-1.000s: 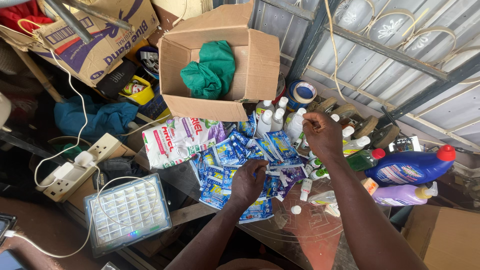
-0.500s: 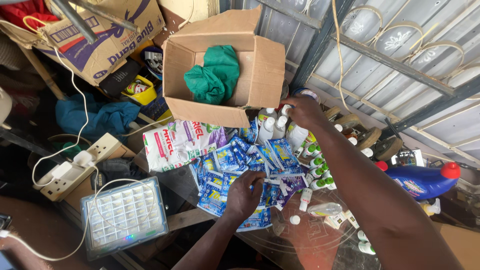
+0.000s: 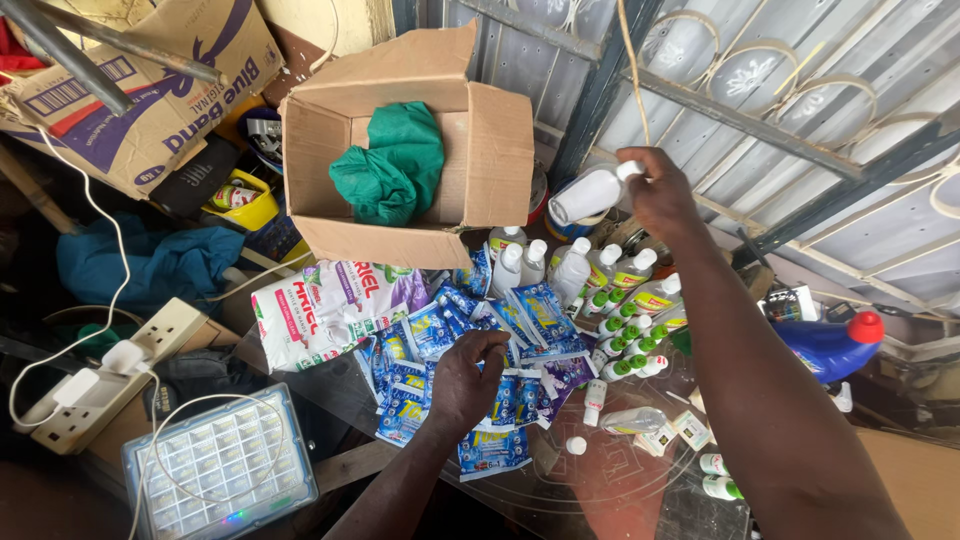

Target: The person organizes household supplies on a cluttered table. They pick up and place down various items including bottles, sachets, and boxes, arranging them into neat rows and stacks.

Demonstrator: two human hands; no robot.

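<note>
A white bottle (image 3: 592,192) is clamped by its cap in the grip of the right hand (image 3: 658,192), raised over the far bottle row (image 3: 600,270). The left hand (image 3: 462,380), fingers curled, is pressed on blue sachets (image 3: 500,330) spread across the glass surface (image 3: 600,480), near a cardboard box (image 3: 490,150).

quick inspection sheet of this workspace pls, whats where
surface: glass tabletop, crowded
job's things: white bottle held up; blue sachets spread out
clutter: small bottles, blue bottle, open box holding green cloth, detergent bag, light panel
grippers: right hand grips the white bottle by its cap end; left hand rests on the sachets
cables: white cord runs to a power strip
surroundings: corrugated wall, metal bars
</note>
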